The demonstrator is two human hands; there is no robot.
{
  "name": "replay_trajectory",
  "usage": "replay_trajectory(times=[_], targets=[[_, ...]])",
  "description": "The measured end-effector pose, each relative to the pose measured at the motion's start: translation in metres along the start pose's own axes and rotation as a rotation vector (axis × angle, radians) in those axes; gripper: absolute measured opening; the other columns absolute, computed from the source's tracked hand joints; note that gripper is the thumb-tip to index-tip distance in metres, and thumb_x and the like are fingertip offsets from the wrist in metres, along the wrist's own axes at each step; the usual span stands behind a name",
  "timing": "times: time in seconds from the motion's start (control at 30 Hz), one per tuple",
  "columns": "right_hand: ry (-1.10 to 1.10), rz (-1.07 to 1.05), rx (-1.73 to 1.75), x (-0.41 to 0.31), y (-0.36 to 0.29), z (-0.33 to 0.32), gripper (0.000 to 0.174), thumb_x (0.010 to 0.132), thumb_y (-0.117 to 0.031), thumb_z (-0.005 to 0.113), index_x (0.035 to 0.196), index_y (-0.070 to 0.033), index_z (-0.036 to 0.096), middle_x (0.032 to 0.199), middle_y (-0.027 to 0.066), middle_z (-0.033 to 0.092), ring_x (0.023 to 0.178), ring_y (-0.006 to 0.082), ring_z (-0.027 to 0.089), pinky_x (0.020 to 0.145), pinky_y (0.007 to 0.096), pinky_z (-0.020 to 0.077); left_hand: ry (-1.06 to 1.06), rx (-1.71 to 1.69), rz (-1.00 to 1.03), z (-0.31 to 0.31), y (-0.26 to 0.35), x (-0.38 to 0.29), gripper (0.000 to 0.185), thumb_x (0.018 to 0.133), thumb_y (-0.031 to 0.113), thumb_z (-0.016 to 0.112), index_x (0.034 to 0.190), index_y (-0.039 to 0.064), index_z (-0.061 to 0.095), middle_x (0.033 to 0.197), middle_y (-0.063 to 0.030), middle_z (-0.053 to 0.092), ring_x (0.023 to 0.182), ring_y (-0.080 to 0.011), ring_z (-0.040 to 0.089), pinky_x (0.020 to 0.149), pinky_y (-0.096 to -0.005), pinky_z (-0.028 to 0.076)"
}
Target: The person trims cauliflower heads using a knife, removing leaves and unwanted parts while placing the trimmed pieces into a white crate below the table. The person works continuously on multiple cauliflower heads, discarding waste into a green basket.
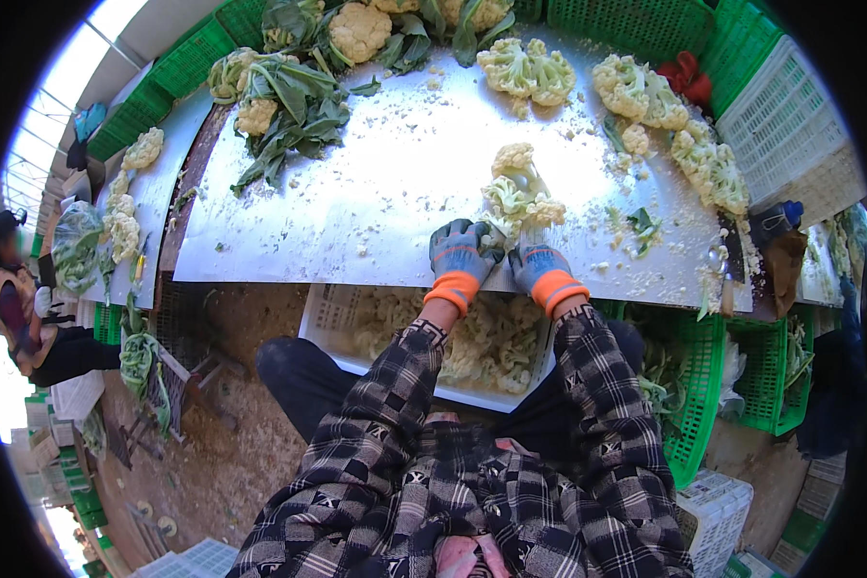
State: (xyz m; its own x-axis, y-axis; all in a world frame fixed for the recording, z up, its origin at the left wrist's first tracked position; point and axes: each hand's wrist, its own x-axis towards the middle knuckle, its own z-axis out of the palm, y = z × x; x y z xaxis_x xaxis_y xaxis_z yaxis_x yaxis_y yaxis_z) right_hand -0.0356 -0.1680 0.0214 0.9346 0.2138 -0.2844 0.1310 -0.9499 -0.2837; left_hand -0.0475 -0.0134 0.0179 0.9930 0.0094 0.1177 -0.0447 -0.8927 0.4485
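At the near edge of the metal-topped table (pixel 296 238) both of my hands wear grey gloves with orange cuffs. My left hand (pixel 464 253) has its fingers curled around the near end of a partly divided cauliflower (pixel 518 191). Close beside it, my right hand (pixel 542 267) is at the near side of the same cauliflower; whether it grips a floret or a tool is hidden. Below the table edge, between my knees, a white plastic crate (pixel 339 325) holds cut cauliflower florets (pixel 488 343). Halved cauliflowers (pixel 527 72) lie farther back, with more pieces (pixel 639 94) to the right.
Leafy cauliflowers (pixel 289 101) lie at the back left. Green crates (pixel 628 25) line the back, and a white crate (pixel 787 123) stands right. A knife-like tool with a wooden handle (pixel 727 295) rests at the right edge. Another person (pixel 25 311) is at far left.
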Motion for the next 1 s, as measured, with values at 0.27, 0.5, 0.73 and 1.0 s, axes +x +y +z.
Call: replay_trajectory(times=[0.27, 0.5, 0.73, 1.0], targets=[[0.029, 0.154, 0.23, -0.015, -0.006, 0.033, 0.037, 0.086, -0.033, 0.048, 0.098, -0.002, 0.064, 0.101, 0.0234, 0.062, 0.096, 0.0403, 0.059, 0.086, 0.0449, 0.0459, -0.056, -0.047, 0.067, -0.009, -0.005, 0.001, 0.041, 0.063, 0.025, 0.073, 0.102, 0.02, 0.062, 0.111, -0.0039, 0.054, 0.105, -0.0269, 0.052, 0.088, -0.0362, 0.045], [0.065, 0.231, 0.286, -0.088, -0.01, 0.057, 0.034, 0.089, -0.035, 0.048, 0.096, -0.005, 0.063, 0.092, 0.0218, 0.064, 0.09, 0.039, 0.06, 0.08, 0.0464, 0.0462, -0.199, 0.096, -0.093, -0.014, -0.007, -0.002, 0.033, 0.072, 0.039, 0.07, 0.095, 0.016, 0.066, 0.102, -0.0067, 0.061, 0.098, -0.0267, 0.058, 0.085, -0.0369, 0.047], [0.334, 0.284, 0.489, -0.109, -0.018, 0.041, 0.029, 0.089, -0.031, 0.052, 0.093, -0.004, 0.062, 0.086, 0.0222, 0.063, 0.083, 0.0399, 0.06, 0.072, 0.0458, 0.0467, -0.201, -0.003, -0.003, -0.04, 0.005, 0.0, 0.066, 0.069, 0.025, 0.074, 0.128, 0.015, 0.048, 0.133, -0.0103, 0.044, 0.116, -0.0292, 0.049, 0.097, -0.0374, 0.042], [0.513, 0.346, 0.805, -0.071, -0.025, 0.036, 0.035, 0.089, -0.032, 0.054, 0.106, -0.003, 0.06, 0.097, 0.0206, 0.065, 0.095, 0.0361, 0.06, 0.084, 0.0409, 0.0464, -0.468, -0.018, 0.095, -0.031, 0.017, 0.022, 0.078, 0.066, 0.022, 0.074, 0.137, 0.02, 0.04, 0.122, -0.0139, 0.055, 0.113, -0.0307, 0.053, 0.096, -0.0376, 0.043]])
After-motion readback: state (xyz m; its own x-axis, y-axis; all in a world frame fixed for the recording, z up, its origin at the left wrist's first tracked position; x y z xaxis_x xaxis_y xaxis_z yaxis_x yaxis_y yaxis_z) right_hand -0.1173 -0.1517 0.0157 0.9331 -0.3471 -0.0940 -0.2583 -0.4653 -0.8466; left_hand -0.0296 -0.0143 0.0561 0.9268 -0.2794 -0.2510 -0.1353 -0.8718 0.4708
